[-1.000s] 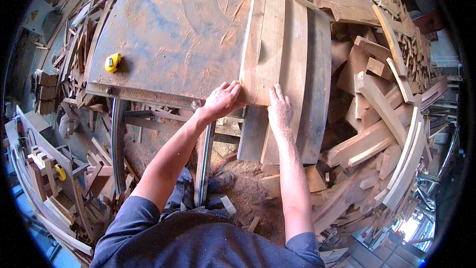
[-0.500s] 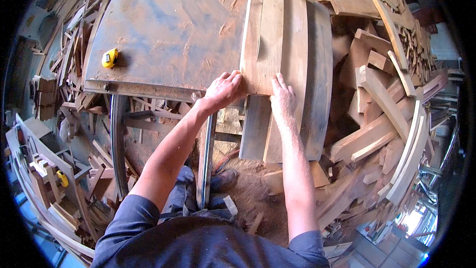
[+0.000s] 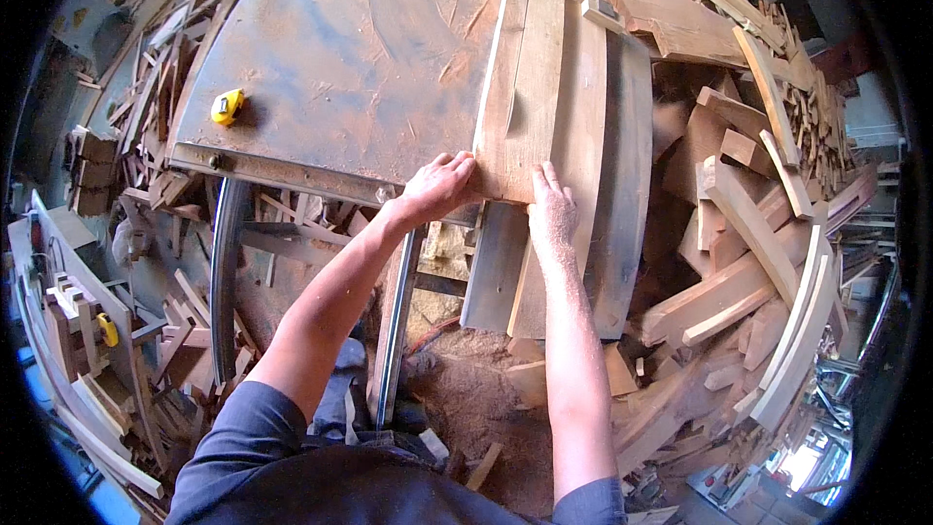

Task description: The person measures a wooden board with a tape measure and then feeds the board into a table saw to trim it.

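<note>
A long pale wooden board (image 3: pixel 533 87) lies lengthwise on the flat metal machine table, with a thin dark line running along its far part. My left hand (image 3: pixel 439 187) is closed on its near left corner, knuckles up. At the near right corner, my right hand (image 3: pixel 554 217) grips the same end, fingertips on top of the wood; sawdust coats this hand and forearm. Beside the board on the right runs another long wooden strip (image 3: pixel 583 78). The undersides of both hands are hidden.
A yellow tape measure (image 3: pixel 227 107) rests on the sawdust-streaked metal table (image 3: pixel 369 58). A small block (image 3: pixel 601 12) sits near the strip's far end. Heaped offcuts (image 3: pixel 743 233) crowd the right, and more scrap wood (image 3: pixel 185 340) lies at left. Sawdust covers the floor (image 3: pixel 476 408).
The view has shifted and turned slightly, bringing the board's far end into sight. Both hands keep their grip on the near end; any slide of the board is too small to tell.
</note>
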